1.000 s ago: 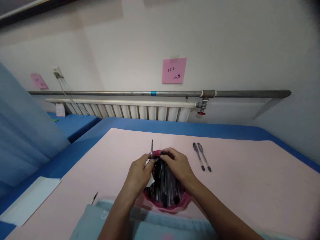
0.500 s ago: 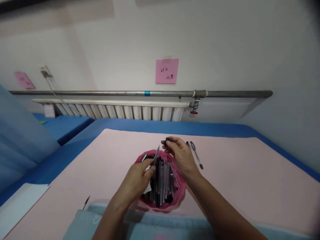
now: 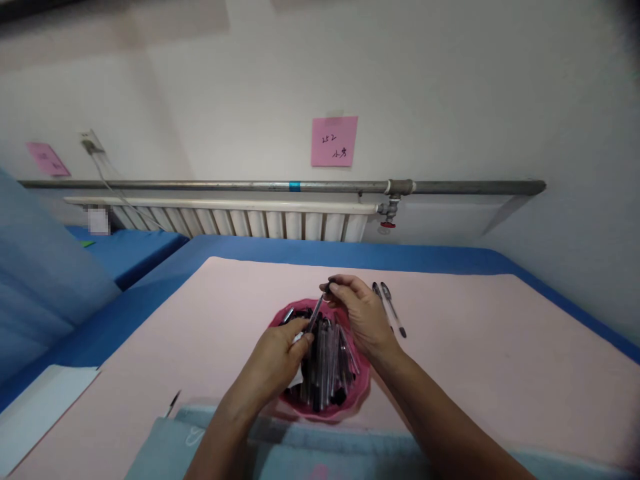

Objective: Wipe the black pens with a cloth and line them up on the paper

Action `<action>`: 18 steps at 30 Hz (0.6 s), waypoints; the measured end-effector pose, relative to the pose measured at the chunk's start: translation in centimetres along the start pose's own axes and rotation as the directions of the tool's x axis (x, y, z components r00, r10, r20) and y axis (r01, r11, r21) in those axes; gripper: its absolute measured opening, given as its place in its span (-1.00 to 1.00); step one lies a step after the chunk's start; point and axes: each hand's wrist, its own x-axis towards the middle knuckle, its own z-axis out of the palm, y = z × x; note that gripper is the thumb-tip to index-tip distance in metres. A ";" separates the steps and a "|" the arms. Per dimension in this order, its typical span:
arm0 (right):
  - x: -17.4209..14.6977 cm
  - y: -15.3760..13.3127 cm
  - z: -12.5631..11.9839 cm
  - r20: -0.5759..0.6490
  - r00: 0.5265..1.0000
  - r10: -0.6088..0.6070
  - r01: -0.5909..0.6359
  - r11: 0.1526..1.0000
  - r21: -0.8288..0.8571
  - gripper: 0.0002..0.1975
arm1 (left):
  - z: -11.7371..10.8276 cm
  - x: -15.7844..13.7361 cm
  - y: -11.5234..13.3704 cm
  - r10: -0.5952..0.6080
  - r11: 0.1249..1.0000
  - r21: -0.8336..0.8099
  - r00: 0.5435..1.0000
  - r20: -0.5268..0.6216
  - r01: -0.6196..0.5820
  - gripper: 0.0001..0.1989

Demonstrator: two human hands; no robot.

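My left hand [image 3: 280,350] is closed on the barrel of a clear pen [image 3: 315,315], which points up and to the right. Between the fingertips of my right hand [image 3: 364,313] is a black pen cap [image 3: 328,287], held at the pen's tip. Cap and tip meet or nearly meet; the fingers partly hide the spot. Beneath both hands sits a pink basket [image 3: 361,398] with a wavy rim, full of clear pens [image 3: 327,360] with black parts. Just right of my right hand, two capped pens [image 3: 393,309] lie side by side on the pink table cover.
The pink cover [image 3: 480,360] lies over a blue surface [image 3: 440,257]. A single pen [image 3: 173,401] lies at the lower left beside a light-blue cloth [image 3: 165,443]. White paper [image 3: 45,407] is at the left edge. A radiator [image 3: 275,223] and pipe run along the wall behind.
The pen in my left hand has moved up and slightly right towards the cap. The gap between pen tip and cap has closed. My right hand has hardly moved.
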 end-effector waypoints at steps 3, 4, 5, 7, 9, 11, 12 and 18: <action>0.0 0.1 0.0 0.010 1.000 0.010 -0.010 1.000 0.008 -0.82 | 0.0 0.0 0.0 0.008 1.000 0.007 1.000 0.006 -0.009 -0.73; 0.0 0.1 -0.1 0.007 1.000 0.004 -0.004 1.000 0.008 -0.81 | 0.0 0.0 0.0 0.012 1.000 0.009 1.000 0.008 -0.012 -0.73; 0.0 0.2 -0.1 0.005 1.000 -0.002 0.002 1.000 0.006 -0.81 | 0.0 0.0 0.0 0.013 1.000 0.012 1.000 0.013 -0.013 -0.73; 0.0 0.2 -0.1 0.010 1.000 -0.009 0.009 1.000 0.000 -0.81 | 0.0 -0.1 0.1 0.005 1.000 0.027 1.000 0.021 -0.005 -0.73; 0.0 0.2 0.0 0.009 1.000 -0.015 0.015 1.000 0.000 -0.81 | 0.0 -0.1 0.1 -0.004 0.999 0.034 1.000 0.025 0.003 -0.72; -0.1 0.1 0.0 0.008 1.000 -0.014 0.014 1.000 0.005 -0.82 | 0.0 -0.1 0.2 -0.004 0.999 0.035 1.000 0.024 0.003 -0.71; -0.1 0.1 0.0 0.011 1.000 -0.009 0.009 1.000 0.007 -0.82 | 0.0 -0.1 0.2 -0.002 0.999 0.037 1.000 0.021 0.001 -0.71; -0.4 0.5 0.0 0.065 0.998 0.021 -0.018 0.999 -0.042 -0.80 | -0.1 0.0 0.1 -0.011 0.999 0.052 1.000 0.002 0.011 -0.73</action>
